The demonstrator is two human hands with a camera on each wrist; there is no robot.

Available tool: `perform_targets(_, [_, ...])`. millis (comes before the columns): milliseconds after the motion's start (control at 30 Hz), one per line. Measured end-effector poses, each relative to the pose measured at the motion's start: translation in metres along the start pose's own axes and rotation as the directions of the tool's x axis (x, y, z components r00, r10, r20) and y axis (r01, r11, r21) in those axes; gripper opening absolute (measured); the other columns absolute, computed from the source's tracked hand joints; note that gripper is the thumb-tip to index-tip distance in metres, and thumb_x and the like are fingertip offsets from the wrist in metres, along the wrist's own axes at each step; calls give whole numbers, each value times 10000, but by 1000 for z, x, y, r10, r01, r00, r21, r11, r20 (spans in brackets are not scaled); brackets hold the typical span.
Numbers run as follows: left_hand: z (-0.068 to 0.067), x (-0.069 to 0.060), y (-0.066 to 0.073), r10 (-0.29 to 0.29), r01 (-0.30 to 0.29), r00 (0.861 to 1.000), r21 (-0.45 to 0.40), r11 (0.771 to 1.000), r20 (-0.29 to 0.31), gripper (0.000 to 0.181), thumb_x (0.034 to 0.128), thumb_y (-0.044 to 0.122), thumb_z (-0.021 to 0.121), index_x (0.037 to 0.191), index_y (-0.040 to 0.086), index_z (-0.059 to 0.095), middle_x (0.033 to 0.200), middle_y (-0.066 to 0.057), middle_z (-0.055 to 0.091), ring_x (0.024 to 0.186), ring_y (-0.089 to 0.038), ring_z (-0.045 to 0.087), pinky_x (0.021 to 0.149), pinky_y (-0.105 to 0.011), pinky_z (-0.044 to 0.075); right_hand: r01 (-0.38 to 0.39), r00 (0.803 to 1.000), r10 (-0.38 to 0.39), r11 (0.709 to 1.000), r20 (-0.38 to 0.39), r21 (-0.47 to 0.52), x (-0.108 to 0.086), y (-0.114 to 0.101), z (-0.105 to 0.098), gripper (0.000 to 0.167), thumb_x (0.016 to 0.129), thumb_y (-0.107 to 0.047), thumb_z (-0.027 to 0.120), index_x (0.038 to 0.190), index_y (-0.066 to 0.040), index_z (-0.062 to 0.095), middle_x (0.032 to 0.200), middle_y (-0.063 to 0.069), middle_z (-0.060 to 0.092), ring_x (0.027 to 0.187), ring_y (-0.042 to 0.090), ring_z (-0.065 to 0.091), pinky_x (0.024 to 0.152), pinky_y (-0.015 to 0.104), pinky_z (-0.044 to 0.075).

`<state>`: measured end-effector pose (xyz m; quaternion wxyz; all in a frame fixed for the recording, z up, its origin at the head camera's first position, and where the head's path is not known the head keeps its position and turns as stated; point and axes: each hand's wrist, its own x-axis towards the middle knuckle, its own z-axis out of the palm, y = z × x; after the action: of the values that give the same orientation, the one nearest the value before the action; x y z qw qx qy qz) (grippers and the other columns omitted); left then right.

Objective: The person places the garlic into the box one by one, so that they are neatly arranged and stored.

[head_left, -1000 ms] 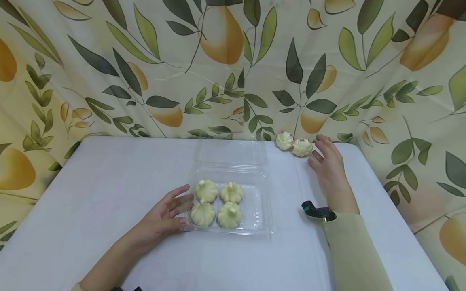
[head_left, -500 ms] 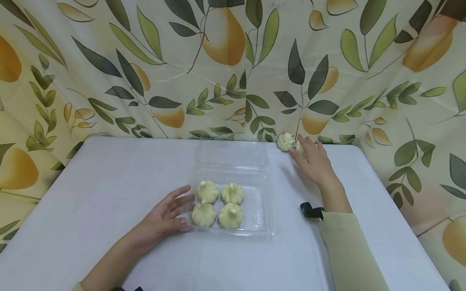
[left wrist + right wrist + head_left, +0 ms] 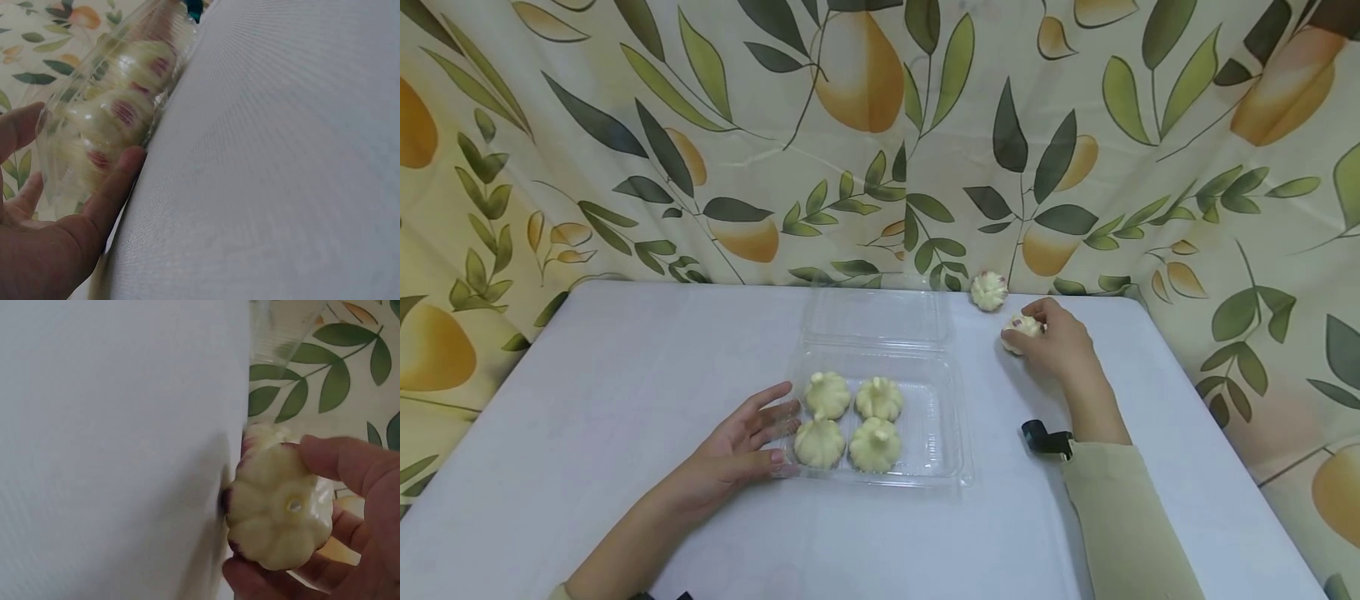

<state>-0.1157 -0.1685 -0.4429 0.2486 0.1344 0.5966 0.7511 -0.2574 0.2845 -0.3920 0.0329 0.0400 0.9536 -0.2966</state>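
Observation:
My right hand pinches a pale garlic bulb with purple marks, at the back right of the table. Seen from the right wrist, thumb and fingers hold that bulb by its edges, its round underside toward the camera. A second garlic bulb lies behind it by the table's back edge. The clear plastic container stands with its lid folded back. Several garlic bulbs fill its left part. My left hand rests at the container's left side, fingers extended and thumb at the near corner.
A white cloth covers the table. Behind it hangs a curtain printed with leaves and fruit. The container's transparent lid lies toward the back edge. A black wrist camera sticks out from the right sleeve.
My right hand has moved left onto the nearer of the two back bulbs, gripped it and drawn it slightly toward me, away from the other. My left hand and the container have stayed put.

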Motion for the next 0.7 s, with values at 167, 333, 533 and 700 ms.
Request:
perform_targets(167, [1,0,1,-6,6,1000,-5,1000,-8,829,937,-38,594,1600,179,146,1623,-203,160,1450,-321,300,982,-478,518,14,996,-16,1000,88,24,-7,-4,-2,434,871,-323,692,1148,-63,483,1160,191,531,1025,349,477,783,422,410])
perform_targets(333, [1,0,1,2,-2,1000,-5,1000,-7,830,935,-29,606,1599,166,148,1623,-216,152,1458,-359,274,975,-480,522,27,991,-30,999,127,26,-11,-6,-2,341,895,-361,670,976,-86,486,985,135,512,879,284,461,666,337,359])
perform_targets(533, [0,-1,1,17,-17,1000,-2,1000,3,824,938,-25,602,1599,155,145,1622,-233,137,1463,-380,255,970,-474,525,43,988,-63,988,140,147,-11,-8,-1,413,886,-242,718,1175,-47,498,1162,168,551,982,290,542,706,294,507])
perform_targets(700, [0,0,0,17,-17,1000,2,1000,8,820,941,-31,593,1599,157,140,1622,-227,143,1461,-371,262,974,-467,523,79,989,-98,984,112,160,-9,-9,2,525,934,-293,670,1372,-51,511,1207,188,558,1018,308,555,749,311,521])
